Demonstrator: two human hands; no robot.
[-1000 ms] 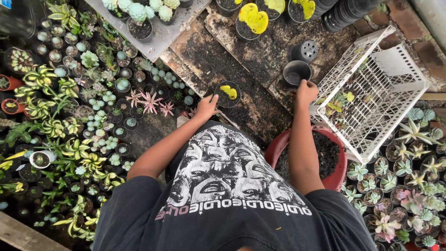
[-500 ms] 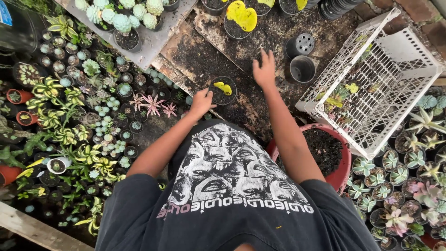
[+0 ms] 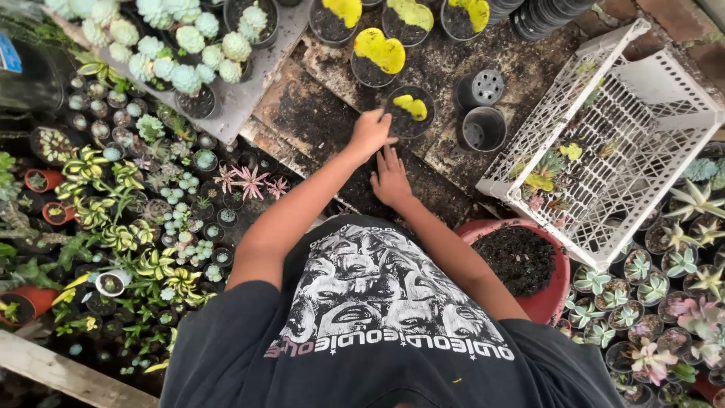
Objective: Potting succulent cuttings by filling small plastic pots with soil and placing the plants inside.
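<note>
Soil-strewn surface: left hand [image 3: 369, 133] grips black pot [image 3: 408, 110] with yellow plant. Right hand [image 3: 391, 179] open, flat, empty. Risk: one-handed rim grip may tip pot.

Work surface: dark, soil-strewn slabs [image 3: 317, 113] laid flat on the floor. On them stand a black pot with a yellow plant [image 3: 408, 110], two empty black pots [image 3: 481, 108] just beside it, and further pots of yellow plants [image 3: 381, 54] toward the far edge. A grey tray [image 3: 249, 83] of pale green succulents [image 3: 181, 57] overlaps the left corner; a white plastic crate [image 3: 619, 143] lies at the right edge.
</note>
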